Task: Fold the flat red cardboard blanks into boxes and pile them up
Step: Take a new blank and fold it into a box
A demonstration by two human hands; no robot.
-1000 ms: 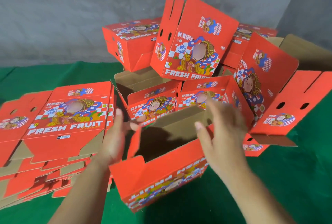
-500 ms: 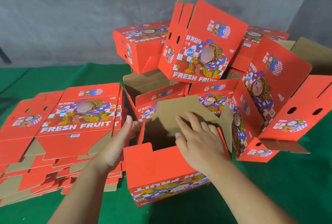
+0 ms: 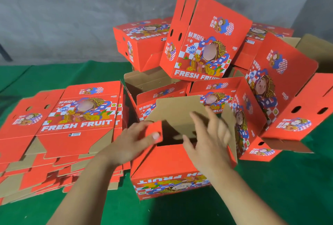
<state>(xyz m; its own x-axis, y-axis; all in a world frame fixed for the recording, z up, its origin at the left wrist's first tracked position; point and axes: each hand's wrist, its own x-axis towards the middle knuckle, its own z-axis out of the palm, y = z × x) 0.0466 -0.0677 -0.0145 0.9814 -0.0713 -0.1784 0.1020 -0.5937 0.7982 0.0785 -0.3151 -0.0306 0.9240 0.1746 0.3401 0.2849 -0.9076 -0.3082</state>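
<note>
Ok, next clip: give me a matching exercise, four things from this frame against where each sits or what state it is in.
Things:
1. stack of flat blanks
2. box being folded
3. left hand
4. tilted box

States:
A. on top of the pile at the back, leaning
B. pinches a small red flap
C. lies flat on the green cloth, at the left
D. in front, print upside down, flaps open

Pairs: 1-C, 2-D, 3-B, 4-A

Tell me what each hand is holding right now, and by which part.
The left hand pinches the small red side flap of the half-folded box. The right hand is blurred over the box opening; a hold cannot be told.
</note>
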